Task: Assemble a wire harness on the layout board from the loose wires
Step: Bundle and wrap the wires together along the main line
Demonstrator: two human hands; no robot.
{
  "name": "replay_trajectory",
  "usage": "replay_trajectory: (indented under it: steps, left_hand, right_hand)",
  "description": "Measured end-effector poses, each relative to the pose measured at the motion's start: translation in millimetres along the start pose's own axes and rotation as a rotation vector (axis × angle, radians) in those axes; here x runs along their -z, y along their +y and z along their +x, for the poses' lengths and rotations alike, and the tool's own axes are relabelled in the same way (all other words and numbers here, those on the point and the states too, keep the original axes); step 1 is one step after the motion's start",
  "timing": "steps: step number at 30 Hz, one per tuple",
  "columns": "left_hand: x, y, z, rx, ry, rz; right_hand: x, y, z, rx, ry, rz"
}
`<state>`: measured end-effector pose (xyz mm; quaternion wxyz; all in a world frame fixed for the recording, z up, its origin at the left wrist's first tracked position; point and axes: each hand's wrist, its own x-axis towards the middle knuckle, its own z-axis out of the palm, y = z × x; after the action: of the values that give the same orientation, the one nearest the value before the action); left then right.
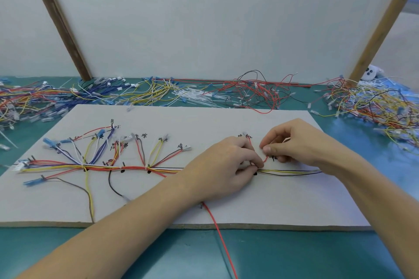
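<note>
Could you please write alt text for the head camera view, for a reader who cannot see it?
Both hands work at the right part of a wire harness on a grey layout board: the left hand pinches the bundle while the right hand pinches a red wire just above it. Loose coloured wires lie heaped on the green table behind the board.

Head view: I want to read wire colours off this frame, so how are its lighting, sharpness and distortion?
Head view: light is soft and even, with faint shadows under the left hand and right hand; wire colours on the layout board read well at centre; handwritten labels and the wire piles at the edges are smeared; wide-angle bending tilts the wooden posts.
</note>
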<state>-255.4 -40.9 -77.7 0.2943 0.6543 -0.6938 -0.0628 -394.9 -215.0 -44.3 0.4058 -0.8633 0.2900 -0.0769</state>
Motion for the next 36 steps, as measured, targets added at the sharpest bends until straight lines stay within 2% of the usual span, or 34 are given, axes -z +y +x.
replay_trajectory:
  steps: [5,11,16,20,26,28,31,33,36]
  left_hand:
    - [1.1,1.2,1.5,0.006,0.000,-0.002]
    - [4.2,3.6,1.0,0.051,-0.016,-0.052]
    - [18.3,9.5,7.6,0.104,-0.140,-0.064]
    - [25.4,14.5,10.7,0.114,-0.217,0.022]
    - [40.4,12.0,8.6,0.109,-0.214,0.005]
    - [49.6,5.1,4.5,0.115,-0.176,0.002]
    - [65.1,-7.6,-5.2,0.121,-0.082,-0.017]
    - [72.0,-15.7,-13.2,0.126,-0.016,-0.062]
    - [72.4,-23.6,-26.3,0.123,0.081,-0.125]
  right_hand:
    - [2.5,-2.6,5.9,-0.034,-0.032,0.061]
    - [-5.9,2.8,-0.4,-0.046,0.033,0.102]
    - [-5.8,5.3,-13.0,-0.039,0.035,0.135]
    - [-9.5,9.8,-18.1,-0.036,0.095,0.164]
    - [-15.0,6.6,-31.5,-0.044,0.218,0.230]
    - [-15.5,0.9,-37.7,-0.028,0.291,0.139]
    - [-23.8,-21.2,-60.2,0.119,0.451,-0.087]
    - [-41.1,-40.3,-83.8,0.207,0.370,-0.088]
    - [-75.0,-67.0,-116.8,0.174,0.056,-0.121]
